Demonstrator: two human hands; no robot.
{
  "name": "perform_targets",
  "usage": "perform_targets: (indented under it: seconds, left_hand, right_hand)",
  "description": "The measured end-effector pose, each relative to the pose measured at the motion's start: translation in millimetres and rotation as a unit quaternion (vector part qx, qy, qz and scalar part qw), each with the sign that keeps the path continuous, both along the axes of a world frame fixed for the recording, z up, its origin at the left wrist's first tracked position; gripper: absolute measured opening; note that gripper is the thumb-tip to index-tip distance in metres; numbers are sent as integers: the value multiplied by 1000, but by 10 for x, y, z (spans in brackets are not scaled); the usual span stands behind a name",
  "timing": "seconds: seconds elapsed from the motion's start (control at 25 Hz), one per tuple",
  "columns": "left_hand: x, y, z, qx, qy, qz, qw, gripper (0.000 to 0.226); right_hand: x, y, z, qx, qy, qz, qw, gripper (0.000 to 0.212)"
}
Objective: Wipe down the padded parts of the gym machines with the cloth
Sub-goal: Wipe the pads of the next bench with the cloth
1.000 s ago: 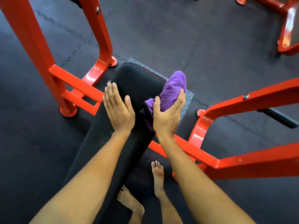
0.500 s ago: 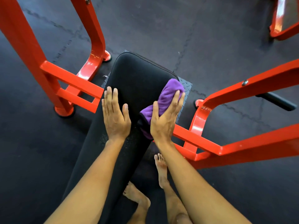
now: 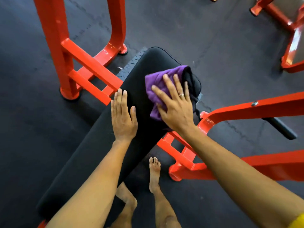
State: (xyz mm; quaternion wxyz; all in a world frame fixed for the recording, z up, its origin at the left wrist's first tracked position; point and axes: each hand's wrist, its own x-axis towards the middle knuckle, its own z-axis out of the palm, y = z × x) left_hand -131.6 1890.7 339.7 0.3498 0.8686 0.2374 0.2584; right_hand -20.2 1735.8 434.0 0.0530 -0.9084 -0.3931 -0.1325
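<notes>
Five fingers (image 3: 170,87) of the right hand (image 3: 176,111) lie straight and spread wide on the purple cloth (image 3: 153,89), pressing it flat onto the far end of the black bench pad (image 3: 98,153); nothing is pinched. Just beside it the left hand (image 3: 123,119) rests flat on the pad, fingers together, holding nothing. To wipe well, spread the palm's weight evenly so the bunched cloth doesn't roll. Sweep in overlapping passes across the width, carrying each one over the rounded edge toward the red frame (image 3: 92,78). The steadying hand should shift aside so its own patch gets wiped too
</notes>
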Motion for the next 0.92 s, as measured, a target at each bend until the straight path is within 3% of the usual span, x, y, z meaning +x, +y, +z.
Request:
perform_targets:
  seconds: [0.12, 0.24, 0.36, 0.44, 0.52, 0.64, 0.76, 0.84, 0.92]
  left_hand:
    - [-7, 6, -21, -20, -19, 30, 999, 53]
    - [-8, 1, -65, -33, -27, 67, 997, 52]
    - [-5, -7, -26, -56, -14, 109, 992, 54]
    - [-1, -22, -17, -58, 1, 125, 990, 53]
    - [2, -43, -39, -52, 19, 158, 986, 51]
    - [-3, -69, -95, -70, 39, 218, 973, 48]
    - [0, -76, -102, -74, 41, 237, 968, 49]
    - [9, -63, -84, -75, 46, 237, 968, 50]
    - [22, -53, -60, -76, 50, 245, 965, 49]
  right_hand:
    - [11, 416, 40, 37, 13, -49, 998, 54]
    - [-211, 302, -97, -61, 27, 112, 992, 65]
    - [-78, -41, 30, -158, 11, 276, 948, 67]
    - [289, 49, 215, -153, 10, 262, 953, 62]
    - [530, 390, 322, -125, 26, 178, 976, 61]
    - [292, 846, 178, -102, 39, 139, 984, 66]
    - [18, 682, 23, -195, 74, 307, 928, 69]
    - [256, 578, 171, -231, 76, 398, 884, 67]
    - [601, 643, 339, -222, 65, 394, 889, 66]
